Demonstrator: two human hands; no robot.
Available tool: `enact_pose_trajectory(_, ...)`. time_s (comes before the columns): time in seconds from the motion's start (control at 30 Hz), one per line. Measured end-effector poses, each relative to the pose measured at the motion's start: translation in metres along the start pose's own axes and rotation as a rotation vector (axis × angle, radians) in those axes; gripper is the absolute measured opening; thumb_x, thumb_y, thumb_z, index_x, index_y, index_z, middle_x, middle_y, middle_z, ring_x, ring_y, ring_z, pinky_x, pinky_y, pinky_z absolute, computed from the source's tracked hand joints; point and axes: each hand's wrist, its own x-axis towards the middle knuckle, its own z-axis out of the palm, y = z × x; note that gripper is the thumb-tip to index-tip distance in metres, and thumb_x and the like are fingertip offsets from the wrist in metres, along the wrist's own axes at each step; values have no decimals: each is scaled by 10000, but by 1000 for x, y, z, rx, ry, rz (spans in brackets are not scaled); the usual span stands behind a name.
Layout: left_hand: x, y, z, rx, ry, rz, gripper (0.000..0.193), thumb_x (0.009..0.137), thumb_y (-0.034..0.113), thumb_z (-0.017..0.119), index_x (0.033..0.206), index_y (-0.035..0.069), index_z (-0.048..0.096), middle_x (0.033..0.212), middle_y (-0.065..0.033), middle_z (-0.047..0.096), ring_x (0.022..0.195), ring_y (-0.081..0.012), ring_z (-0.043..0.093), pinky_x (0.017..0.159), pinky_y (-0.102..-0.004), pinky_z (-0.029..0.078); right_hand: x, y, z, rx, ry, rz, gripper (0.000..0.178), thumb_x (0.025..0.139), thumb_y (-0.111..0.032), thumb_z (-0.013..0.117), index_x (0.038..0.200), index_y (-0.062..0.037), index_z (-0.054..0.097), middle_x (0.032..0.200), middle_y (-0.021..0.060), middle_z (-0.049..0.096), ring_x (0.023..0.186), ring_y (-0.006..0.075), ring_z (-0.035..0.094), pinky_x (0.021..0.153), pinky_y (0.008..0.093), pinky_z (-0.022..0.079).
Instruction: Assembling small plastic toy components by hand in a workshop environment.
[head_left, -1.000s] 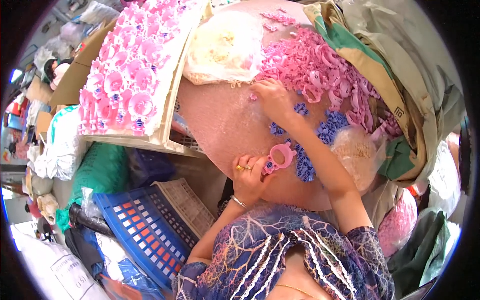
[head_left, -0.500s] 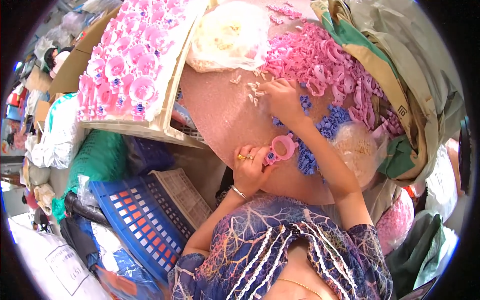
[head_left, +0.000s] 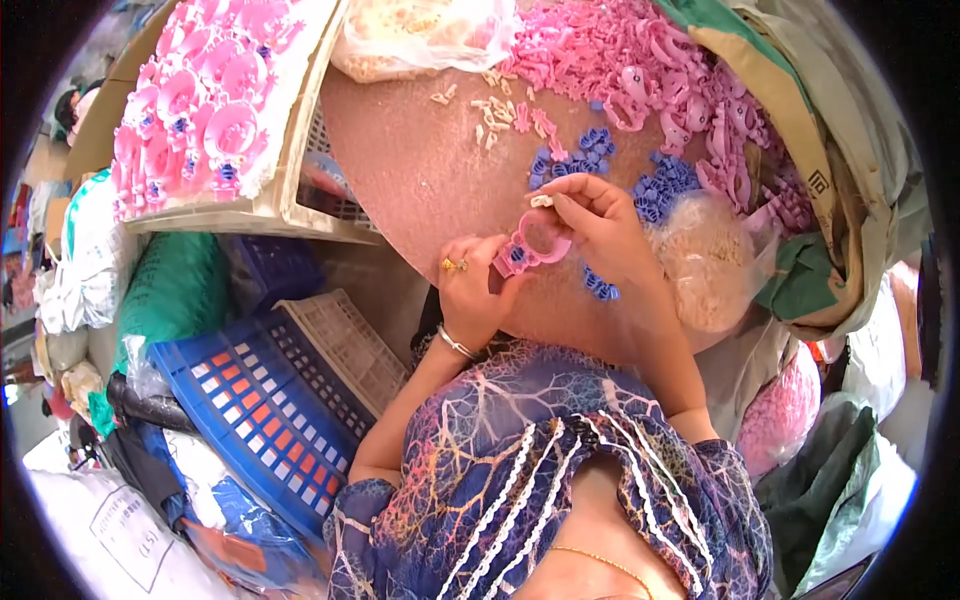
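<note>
My left hand [head_left: 472, 285] is closed on a pink plastic ring-shaped piece [head_left: 543, 240], which carries a small blue part [head_left: 517, 254] near my fingers. Between thumb and fingers of my right hand [head_left: 603, 222] is a small cream plastic piece [head_left: 541, 201], just above the rim of the pink ring. More cream pieces [head_left: 492, 116] lie scattered on the round table [head_left: 400, 160]. Small blue parts [head_left: 665, 188] are heaped beyond my right hand, with a few [head_left: 600, 285] nearer to me. Farther back spreads a big pile of pink parts [head_left: 610, 60].
A cream crate [head_left: 300, 215] at the left bears rows of pink assembled pieces [head_left: 200, 110]. Clear bags of cream pieces stand at the back [head_left: 425, 35] and right [head_left: 705, 262]. A blue basket [head_left: 265, 420] stands lower left; an opened sack [head_left: 800, 110] edges the right.
My right hand has come back from the scattered cream pieces to the pink ring, now pinching a cream piece. The view has shifted, and my left hand still holds the ring.
</note>
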Motion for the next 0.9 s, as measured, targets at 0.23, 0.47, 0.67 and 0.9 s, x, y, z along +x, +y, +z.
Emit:
enact_pose_trajectory(0.23,-3,-1,0,1,-5,2,604,627,143,896,1150,55,606,1054,-128,664,969,-339,627,871,-431,469,-27,-5,2,357,-6,202,193,1002,-120,591,1161,-19,632,1022,68,694,917,162,707,749,285,592)
enact_pose_trajectory(0.47,1,0,-3,-15,5,9,607,636,138,893,1161,57,599,1048,-132,660,959,-336,626,868,-430,469,-37,-4,16,96,62,125,206,967,-100,643,1151,-13,674,1017,45,700,905,89,661,752,224,545)
enact_pose_trajectory(0.67,-1,0,-2,-32,11,11,609,638,148,898,1160,53,597,1043,-132,659,959,-329,625,865,-430,469,-39,7,26,-431,201,-28,177,928,-21,651,1093,-12,715,1018,49,721,927,98,655,803,242,525)
enact_pose_trajectory(0.9,-1,-1,-1,-63,19,35,562,683,195,850,1169,74,595,1031,-82,657,954,-291,615,902,-434,443,-38,7,31,-1110,185,-413,152,846,-7,672,992,-8,713,945,154,708,893,304,662,794,371,517)
